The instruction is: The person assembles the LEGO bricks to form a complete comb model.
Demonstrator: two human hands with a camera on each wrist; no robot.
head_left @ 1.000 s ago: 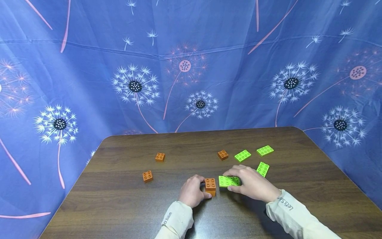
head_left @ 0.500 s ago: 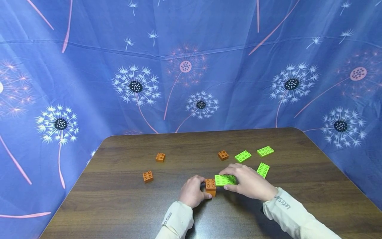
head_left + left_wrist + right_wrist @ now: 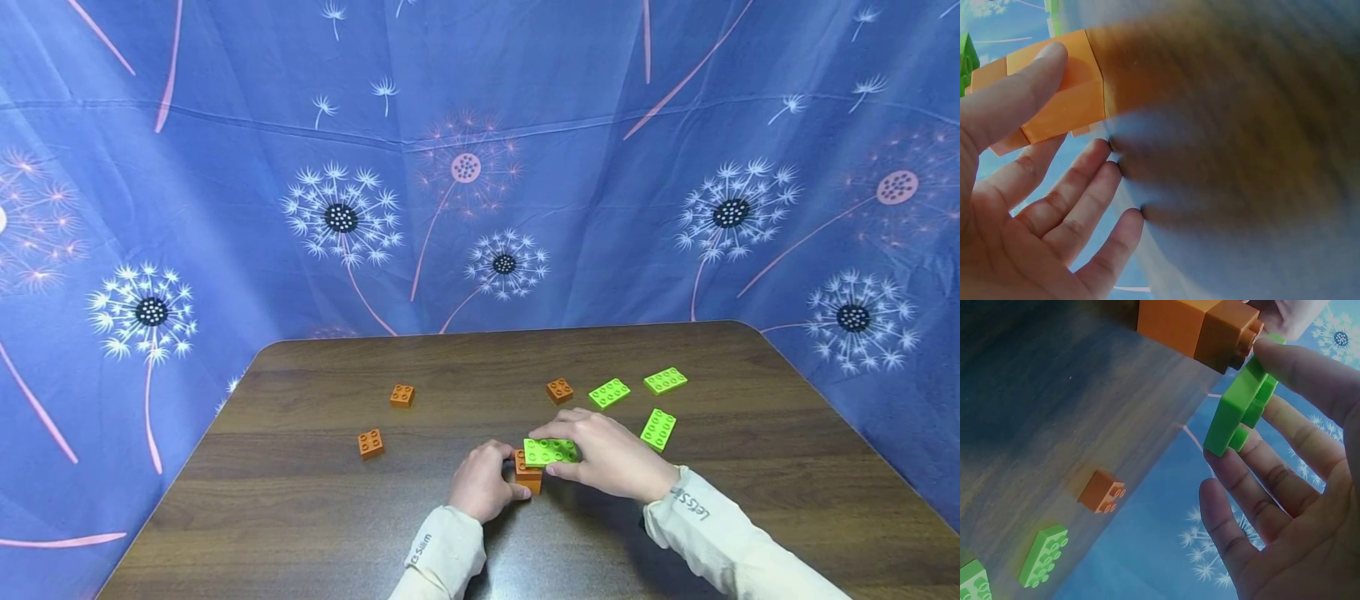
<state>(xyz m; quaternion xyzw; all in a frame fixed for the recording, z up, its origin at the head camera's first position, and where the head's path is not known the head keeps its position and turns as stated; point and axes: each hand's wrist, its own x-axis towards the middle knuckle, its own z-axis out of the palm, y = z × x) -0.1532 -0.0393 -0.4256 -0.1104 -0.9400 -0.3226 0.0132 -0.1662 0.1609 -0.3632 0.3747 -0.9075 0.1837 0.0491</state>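
On the wooden table, my left hand [image 3: 480,483] pinches a stack of two orange toy bricks [image 3: 528,483] between thumb and fingers. The left wrist view shows the thumb across the side of the stack [image 3: 1072,103], the other fingers spread below. My right hand [image 3: 615,457] holds a flat green toy brick [image 3: 551,452], two studs wide, by its long edges. It covers part of the stack's top in the head view. In the right wrist view, the green brick [image 3: 1229,412] is beside the stack's upper studs; whether they touch I cannot tell.
Behind my right hand lie three flat green bricks [image 3: 609,392] and a small orange brick [image 3: 559,390]. Two more orange bricks [image 3: 371,444] sit on the left. A blue dandelion-print cloth [image 3: 480,208] hangs behind the table [image 3: 285,517].
My right hand has carried the green brick leftward, from beside the orange stack to over its top. The left hand has stayed in place on the stack.
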